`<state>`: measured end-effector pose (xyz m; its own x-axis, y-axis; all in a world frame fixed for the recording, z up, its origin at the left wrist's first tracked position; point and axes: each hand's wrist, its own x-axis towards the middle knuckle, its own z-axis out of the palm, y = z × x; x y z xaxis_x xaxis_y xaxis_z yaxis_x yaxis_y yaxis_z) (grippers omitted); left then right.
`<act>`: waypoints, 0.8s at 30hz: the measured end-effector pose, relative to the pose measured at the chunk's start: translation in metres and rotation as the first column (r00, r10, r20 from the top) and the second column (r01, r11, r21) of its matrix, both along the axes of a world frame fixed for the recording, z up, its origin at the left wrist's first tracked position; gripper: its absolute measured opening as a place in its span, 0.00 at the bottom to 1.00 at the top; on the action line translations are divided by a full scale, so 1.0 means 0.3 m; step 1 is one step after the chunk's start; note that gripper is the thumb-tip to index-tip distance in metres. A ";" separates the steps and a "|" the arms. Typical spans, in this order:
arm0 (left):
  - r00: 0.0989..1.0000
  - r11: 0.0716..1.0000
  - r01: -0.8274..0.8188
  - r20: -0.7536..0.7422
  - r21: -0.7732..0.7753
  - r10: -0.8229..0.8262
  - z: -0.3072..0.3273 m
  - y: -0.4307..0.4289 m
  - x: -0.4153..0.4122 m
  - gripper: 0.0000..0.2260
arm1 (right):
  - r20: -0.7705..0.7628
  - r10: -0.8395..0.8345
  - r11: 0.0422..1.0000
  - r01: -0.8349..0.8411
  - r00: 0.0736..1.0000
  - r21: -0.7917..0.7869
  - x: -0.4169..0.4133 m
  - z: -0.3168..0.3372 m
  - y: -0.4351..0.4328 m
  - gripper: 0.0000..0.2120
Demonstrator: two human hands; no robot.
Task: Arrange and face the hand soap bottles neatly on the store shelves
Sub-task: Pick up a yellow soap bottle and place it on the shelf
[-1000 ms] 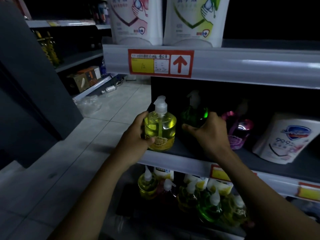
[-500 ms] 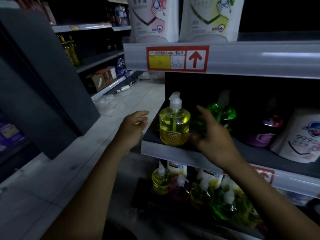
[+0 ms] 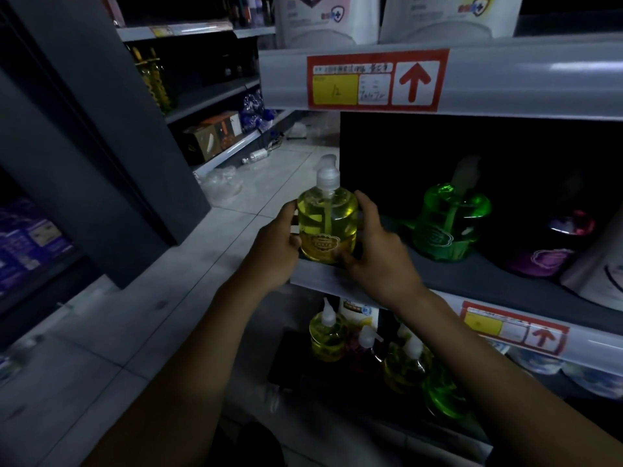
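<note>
A yellow hand soap pump bottle [image 3: 326,227] stands upright at the left front corner of the middle shelf [image 3: 478,274], its label facing me. My left hand [image 3: 274,246] grips its left side and my right hand [image 3: 374,251] grips its right side and base. To the right on the same shelf stand a green pump bottle [image 3: 450,224] and, further right in shadow, a purple bottle [image 3: 546,251]. A white refill pouch [image 3: 596,274] leans at the far right edge.
The shelf above [image 3: 505,75] carries a red price tag with an arrow and two white refill pouches [image 3: 323,18]. The lower shelf holds several yellow, red and green pump bottles [image 3: 401,362]. A tiled aisle floor [image 3: 101,348] and another shelving unit [image 3: 209,96] lie to the left.
Both hands had let go of the yellow bottle half a second ago; now they have closed on it from either side. The view has shifted left and closer.
</note>
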<state>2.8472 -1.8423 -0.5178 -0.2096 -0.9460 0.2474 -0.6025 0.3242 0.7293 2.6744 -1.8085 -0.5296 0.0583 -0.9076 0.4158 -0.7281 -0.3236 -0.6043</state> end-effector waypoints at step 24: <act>0.897 0.905 -0.173 0.441 0.389 -0.017 -0.499 0.088 0.023 0.12 | -0.365 0.420 0.668 -0.011 0.831 0.744 0.099 -0.193 0.182 0.17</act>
